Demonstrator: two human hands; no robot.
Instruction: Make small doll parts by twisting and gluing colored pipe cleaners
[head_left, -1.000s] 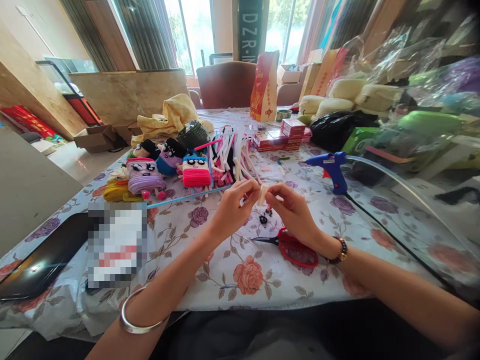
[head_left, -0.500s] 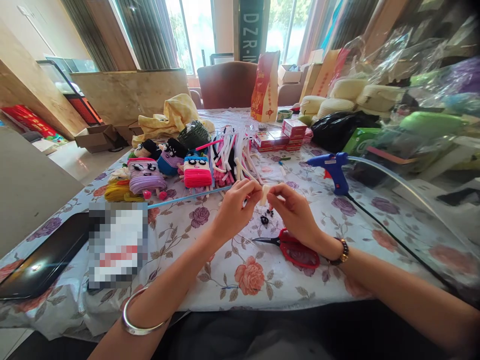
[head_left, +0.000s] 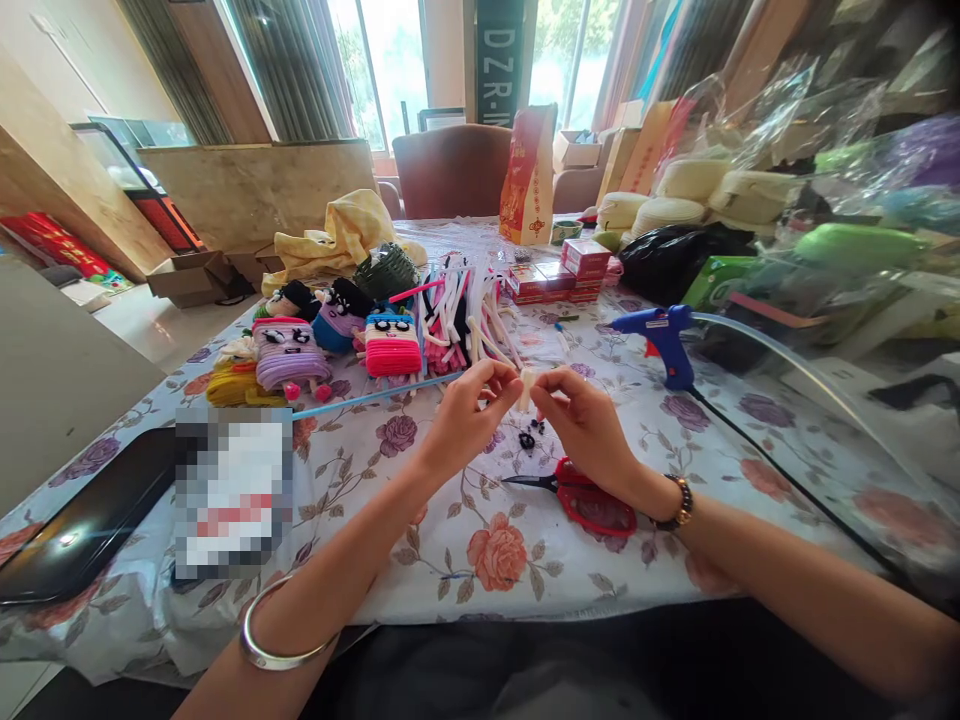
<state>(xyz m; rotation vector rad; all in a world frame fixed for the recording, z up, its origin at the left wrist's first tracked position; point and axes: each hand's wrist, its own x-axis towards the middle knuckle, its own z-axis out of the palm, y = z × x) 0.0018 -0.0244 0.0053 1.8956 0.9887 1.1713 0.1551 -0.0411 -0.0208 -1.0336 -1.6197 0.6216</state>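
Note:
Between my two hands, just above the tablecloth, is a small cream piece of pipe cleaner (head_left: pixel 526 387). My left hand (head_left: pixel 469 412) pinches its left side with thumb and index finger. From the right, the fingertips of my right hand (head_left: pixel 591 428) close on the same piece. Red-handled scissors (head_left: pixel 596 503) lie under my right wrist, blades pointing left. Small black bits (head_left: pixel 528 440) rest on the cloth below my fingers. Beyond my hands is a bundle of white, pink and black pipe cleaners (head_left: pixel 454 325).
A blue glue gun (head_left: pixel 666 335) stands at right, its cord running toward me. Several fuzzy dolls with faces (head_left: pixel 289 352) sit at left, near a black phone (head_left: pixel 90 510). Red boxes (head_left: pixel 551 278) and a paper bag (head_left: pixel 529 180) stand behind; wrapped bundles (head_left: pixel 750 195) crowd the right.
My fingers have shifted slightly around the cream piece, and more of it shows hanging down between them. Both hands keep their hold; nothing on the table has moved.

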